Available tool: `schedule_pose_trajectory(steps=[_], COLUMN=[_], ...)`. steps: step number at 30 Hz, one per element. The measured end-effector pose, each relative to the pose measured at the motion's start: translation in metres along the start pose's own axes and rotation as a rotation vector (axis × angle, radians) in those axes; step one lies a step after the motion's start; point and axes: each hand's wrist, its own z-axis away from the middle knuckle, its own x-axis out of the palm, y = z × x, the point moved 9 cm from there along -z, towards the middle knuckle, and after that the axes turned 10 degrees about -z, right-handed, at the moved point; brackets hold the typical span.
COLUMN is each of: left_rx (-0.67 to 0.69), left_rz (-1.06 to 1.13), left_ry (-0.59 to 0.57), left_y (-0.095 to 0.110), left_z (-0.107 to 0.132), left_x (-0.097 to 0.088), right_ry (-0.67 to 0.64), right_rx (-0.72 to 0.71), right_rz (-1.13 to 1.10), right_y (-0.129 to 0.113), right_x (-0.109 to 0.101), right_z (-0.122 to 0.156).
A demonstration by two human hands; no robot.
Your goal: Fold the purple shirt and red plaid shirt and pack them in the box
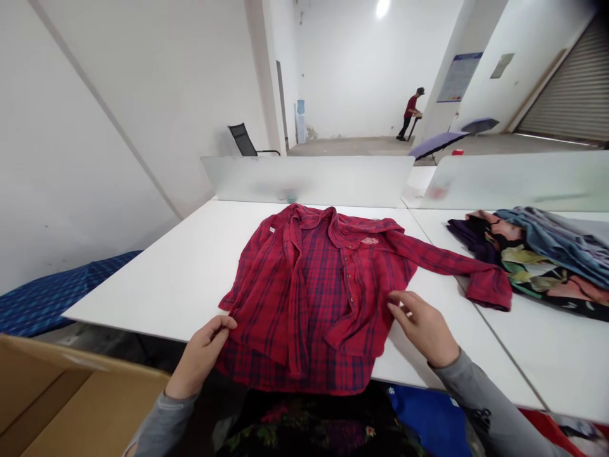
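A red plaid shirt [314,285] lies spread face up on the white table [181,266], collar away from me, its hem hanging over the near edge. One sleeve stretches out to the right. My left hand [202,355] pinches the shirt's lower left edge between thumb and fingers. My right hand [423,327] rests on the table at the shirt's lower right edge, fingertips touching the fabric.
A pile of mixed clothes [542,260] lies on the adjoining table at right. An open cardboard box [61,400] stands at lower left, more clothes below me. Frosted dividers [309,178] line the table's far edge. A person [410,114] stands far back near umbrellas.
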Motion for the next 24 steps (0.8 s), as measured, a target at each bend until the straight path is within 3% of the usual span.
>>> schedule_pose_trajectory(steps=[3,7,9,12,15,17,20,24], left_rx=[0.006,0.058,0.065,0.047,0.036,0.017,-0.008,-0.011], left_rz=[-0.010,-0.058,-0.074,-0.044,-0.031,-0.040,-0.024,0.006], left_ry=[-0.005,-0.043,-0.022,0.000,-0.016,-0.014,-0.036,-0.063], left_y=[-0.004,0.004,0.008,0.007,0.002,-0.006,-0.017,-0.021], left_z=[0.001,-0.001,-0.001,0.000,0.002,0.003,0.003,0.002], left_x=[0.005,0.013,0.013,0.012,0.016,0.018,0.022,0.025], right_ry=[-0.029,-0.025,0.017,0.082,0.063,-0.024,-0.143,-0.186], right_rx=[-0.030,-0.078,-0.010,0.124,0.037,-0.055,-0.053,-0.120], right_rz=[0.231,0.192,0.044,-0.358,-0.611,-0.559,-0.378,-0.151], right_y=[0.022,0.013,0.012,0.020,0.013,0.006,0.008,0.001], right_x=[0.008,0.022,0.017,0.003,-0.003,0.007,0.033,0.066], right_z=[0.007,0.013,0.007,-0.007,-0.022,-0.024,-0.011,0.006])
